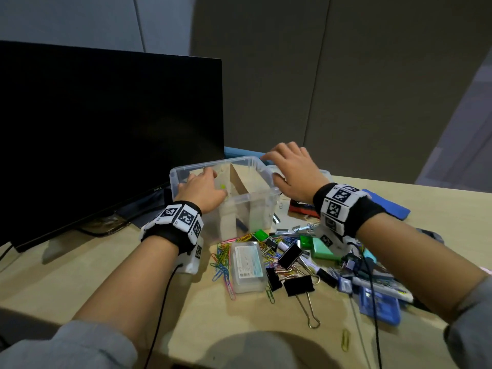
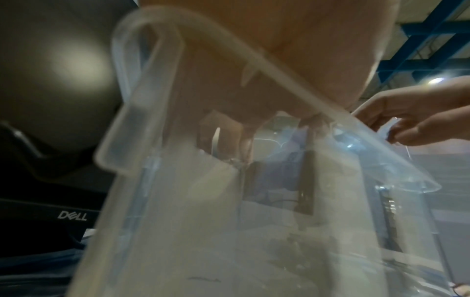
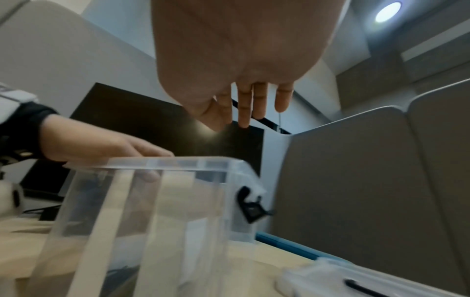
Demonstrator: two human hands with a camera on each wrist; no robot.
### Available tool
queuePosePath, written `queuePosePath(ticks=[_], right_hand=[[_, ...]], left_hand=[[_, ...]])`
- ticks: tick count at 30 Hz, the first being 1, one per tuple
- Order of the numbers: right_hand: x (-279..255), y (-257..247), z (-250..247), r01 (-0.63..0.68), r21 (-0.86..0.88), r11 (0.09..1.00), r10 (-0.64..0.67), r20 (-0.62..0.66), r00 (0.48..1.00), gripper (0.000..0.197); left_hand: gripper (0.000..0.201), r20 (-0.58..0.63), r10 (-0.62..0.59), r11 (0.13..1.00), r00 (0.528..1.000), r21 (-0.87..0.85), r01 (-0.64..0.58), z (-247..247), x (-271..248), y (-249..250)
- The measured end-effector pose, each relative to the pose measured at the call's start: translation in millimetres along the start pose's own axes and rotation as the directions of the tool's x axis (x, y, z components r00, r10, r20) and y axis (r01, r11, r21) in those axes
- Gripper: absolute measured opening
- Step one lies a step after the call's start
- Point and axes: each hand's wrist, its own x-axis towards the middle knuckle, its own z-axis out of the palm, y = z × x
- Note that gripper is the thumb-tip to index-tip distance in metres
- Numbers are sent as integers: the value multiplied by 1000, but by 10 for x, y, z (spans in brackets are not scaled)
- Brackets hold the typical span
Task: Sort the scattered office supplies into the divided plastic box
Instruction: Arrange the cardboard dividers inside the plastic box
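A clear plastic box [image 1: 250,203] with cardboard dividers [image 1: 238,182] stands on the wooden surface [image 1: 106,275], just in front of a dark Dell monitor [image 1: 106,129]. The left hand [image 1: 202,189] reaches into the box's left compartment; whether its fingers hold anything cannot be told. The right hand [image 1: 292,171] hovers over the box's right rim, fingers relaxed and holding nothing. Near the person, just in front of the box, lies a heap of coloured paper clips [image 1: 222,258], black binder clips [image 1: 298,286] and a small clear case [image 1: 247,266]. The clips look light, stiff and slippery, best pinched singly or scooped; the binder clips offer wire handles.
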Motion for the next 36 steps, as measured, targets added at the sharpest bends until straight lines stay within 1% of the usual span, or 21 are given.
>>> queuePosePath(ticks=[3,4,6,7,8,9,10,11,12,13,14,15,16,17,18,20,23,29,31,33,36], right_hand=[[-182,161,-112,-108,14,994,108,15,994,34],[-241,201,-132,-137,23,990,136,61,989,32],[-345,250,-159,-183,25,983,173,217,961,30],[-393,264,-164,-202,11,979,187,326,927,29],[-433,274,-165,-209,-18,978,195,451,871,28],[-470,266,-168,-195,-55,979,190,586,788,26],[-507,252,-165,-169,-74,983,171,707,687,24],[-545,232,-161,-153,-69,986,147,793,591,23],[-578,209,-157,-152,-50,987,123,844,522,24],[-611,181,-153,-152,-33,988,103,871,480,28],[-639,151,-141,-146,-23,989,87,888,452,33],[-666,111,-130,-140,-21,990,79,902,425,37],[-692,69,-106,-136,-27,990,80,914,398,40],[-722,27,-75,-134,-39,990,88,921,381,43],[-751,-4,-42,-133,-49,990,96,921,377,44],[-795,-52,-2,-133,-53,990,103,909,405,44],[-815,-79,5,-135,-42,990,100,882,460,40],[-826,-105,76,-121,-49,991,99,883,459,46],[-821,-120,96,-108,-51,993,96,882,462,42],[-808,-128,122,-88,-62,994,96,884,458,32],[-782,-121,126,-123,-64,990,114,882,457,32]], left_hand=[[50,-64,35,995,997,92,-29,-52,-66,55],[47,-120,65,989,991,140,-48,-71,-96,82],[41,-251,158,977,955,181,-114,-108,-162,172],[38,-303,214,971,929,168,-169,-132,-215,248],[35,-343,278,959,897,147,-241,-158,-284,347],[32,-363,349,937,864,134,-323,-178,-364,461],[30,-352,426,904,834,122,-410,-177,-460,580],[27,-305,500,863,810,104,-494,-151,-562,689],[25,-226,562,826,796,90,-557,-97,-656,786],[25,-122,594,804,795,90,-587,-14,-733,858],[26,3,588,804,809,106,-584,80,-785,912],[28,145,543,816,827,140,-560,178,-811,949],[31,284,481,826,830,172,-537,272,-827,981],[34,394,428,831,813,183,-525,361,-838,1014],[36,462,400,832,792,179,-524,447,-843,1048],[41,507,389,823,769,183,-537,589,-852,1108],[48,508,369,831,779,196,-521,741,-836,1152],[27,498,330,818,802,273,-506,817,-777,1192],[24,493,309,823,813,290,-488,814,-761,1188],[21,489,287,836,824,293,-464,801,-745,1181],[23,485,264,846,834,300,-442,761,-712,1163]])
